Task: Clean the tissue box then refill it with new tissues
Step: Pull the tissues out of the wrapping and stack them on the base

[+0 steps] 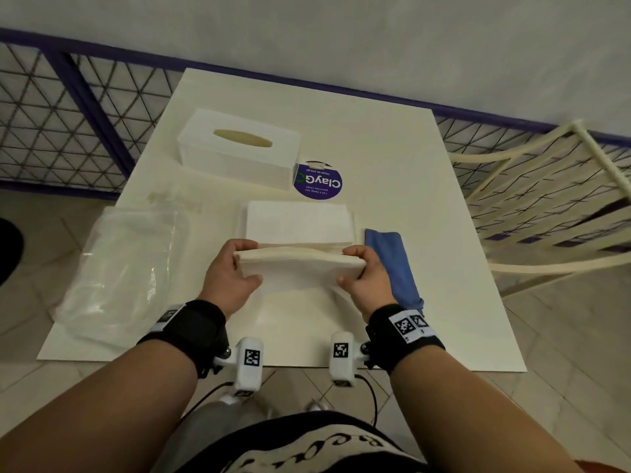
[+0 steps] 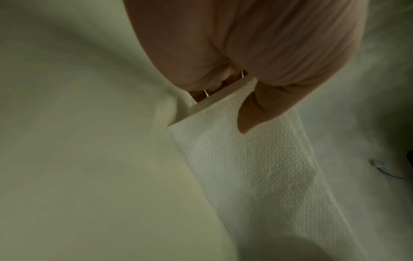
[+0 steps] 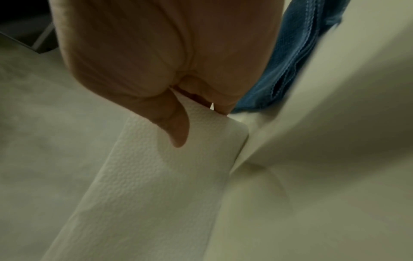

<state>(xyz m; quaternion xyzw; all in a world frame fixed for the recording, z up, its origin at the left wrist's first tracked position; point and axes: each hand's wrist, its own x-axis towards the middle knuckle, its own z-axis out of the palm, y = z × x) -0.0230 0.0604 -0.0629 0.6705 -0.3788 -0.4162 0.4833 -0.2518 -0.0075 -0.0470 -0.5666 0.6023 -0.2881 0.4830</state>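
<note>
A wad of white tissues [image 1: 300, 268] hangs just above the table, gripped at both ends. My left hand [image 1: 235, 268] pinches its left end, thumb in front and fingers behind. My right hand [image 1: 362, 271] pinches the right end the same way. Both wrist views show a thumb pressed on the embossed tissue [image 2: 245, 159] [image 3: 156, 176]. Behind the held wad a second stack of tissues [image 1: 298, 221] lies flat on the table. The white tissue box [image 1: 239, 148] with an oval slot stands at the back left. A blue cloth [image 1: 392, 264] lies just right of my right hand.
The white table [image 1: 392, 148] has a crumpled clear plastic wrapper [image 1: 119, 268] at its left edge. A round purple wipes pack [image 1: 317, 181] sits beside the box. A cream chair [image 1: 553, 206] stands to the right. A wire fence [image 1: 51, 114] runs along the wall.
</note>
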